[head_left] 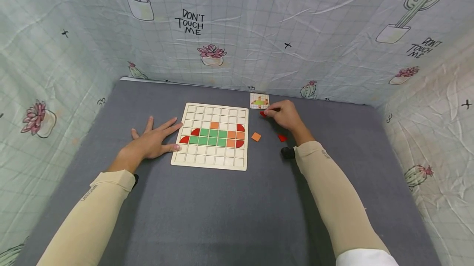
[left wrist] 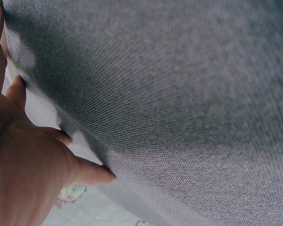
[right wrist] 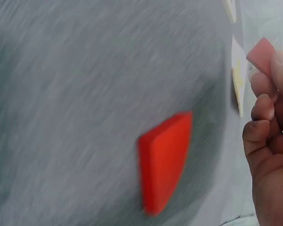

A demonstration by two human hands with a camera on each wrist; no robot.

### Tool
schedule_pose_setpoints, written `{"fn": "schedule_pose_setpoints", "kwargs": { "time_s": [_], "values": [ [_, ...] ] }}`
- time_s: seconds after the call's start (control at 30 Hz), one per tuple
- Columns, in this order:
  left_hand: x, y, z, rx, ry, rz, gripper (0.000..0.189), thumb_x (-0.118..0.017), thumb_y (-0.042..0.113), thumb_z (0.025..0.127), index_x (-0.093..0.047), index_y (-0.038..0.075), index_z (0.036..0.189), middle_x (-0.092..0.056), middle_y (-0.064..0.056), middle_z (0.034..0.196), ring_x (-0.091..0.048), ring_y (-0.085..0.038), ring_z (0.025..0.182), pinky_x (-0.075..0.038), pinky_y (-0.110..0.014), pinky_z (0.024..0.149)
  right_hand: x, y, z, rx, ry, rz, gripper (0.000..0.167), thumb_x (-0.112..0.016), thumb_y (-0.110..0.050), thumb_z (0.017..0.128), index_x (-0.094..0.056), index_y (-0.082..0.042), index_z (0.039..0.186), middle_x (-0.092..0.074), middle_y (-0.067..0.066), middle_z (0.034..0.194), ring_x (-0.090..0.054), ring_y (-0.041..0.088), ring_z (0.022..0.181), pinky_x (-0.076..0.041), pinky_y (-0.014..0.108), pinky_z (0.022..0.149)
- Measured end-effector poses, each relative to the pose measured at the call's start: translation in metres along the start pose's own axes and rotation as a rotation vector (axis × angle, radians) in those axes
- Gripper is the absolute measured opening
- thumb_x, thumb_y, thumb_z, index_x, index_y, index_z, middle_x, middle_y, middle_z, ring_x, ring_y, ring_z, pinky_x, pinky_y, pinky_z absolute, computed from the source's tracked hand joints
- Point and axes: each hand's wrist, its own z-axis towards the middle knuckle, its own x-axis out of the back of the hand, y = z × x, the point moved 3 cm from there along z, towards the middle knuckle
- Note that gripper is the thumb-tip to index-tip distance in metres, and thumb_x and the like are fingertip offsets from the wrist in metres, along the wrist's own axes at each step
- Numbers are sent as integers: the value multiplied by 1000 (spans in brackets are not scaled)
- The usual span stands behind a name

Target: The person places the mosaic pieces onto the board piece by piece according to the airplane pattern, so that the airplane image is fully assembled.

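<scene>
My left hand [head_left: 151, 140] lies with fingers spread, its fingertips at the left edge of a square wooden grid board [head_left: 209, 161]. Green, orange and red tiles fill part of the board's middle rows; one orange tile [head_left: 214, 125] sits above the green rows. Between thumb and fingers my right hand [head_left: 284, 115] pinches a red tile [right wrist: 262, 55], just right of the board's upper corner. Below that hand, a second red tile [head_left: 282, 138] with one curved side lies on the table. A loose orange square tile [head_left: 256, 136] lies between it and the board.
A small pattern card [head_left: 259, 101] with a coloured figure lies at the table's back edge, beside my right hand. The grey table [head_left: 207, 212] meets a printed cloth [head_left: 244, 23] behind. A black wrist device [head_left: 287, 153] sits at my right cuff.
</scene>
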Motion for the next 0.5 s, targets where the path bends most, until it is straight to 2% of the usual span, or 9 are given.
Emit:
{"fn": "schedule_pose_setpoints", "kwargs": {
  "time_s": [0.17,0.33,0.5],
  "values": [
    [0,-1,-1,-3,5,-5,93,-62,69,94,-17,36,168,-4,-2,179,20,-60,155,11,-95,101,-8,-11,7,52,1,46,15,-75,-14,98,-84,-2,101,-78,19,96,-61,19,70,-50,32,65],
    [0,0,-1,-4,9,-5,92,-62,68,95,-17,37,168,-4,-1,179,20,-59,155,11,-95,102,-17,-21,11,85,-16,65,15,-75,-13,97,-84,-1,100,-79,19,95,-62,18,70,-51,31,65],
    [0,-1,0,-2,6,-5,91,-62,68,95,-17,37,168,-3,0,179,20,-59,156,11,-95,102,-23,-30,13,81,-44,120,14,-74,-10,97,-83,-1,103,-78,19,93,-62,19,71,-50,30,65]
  ]
}}
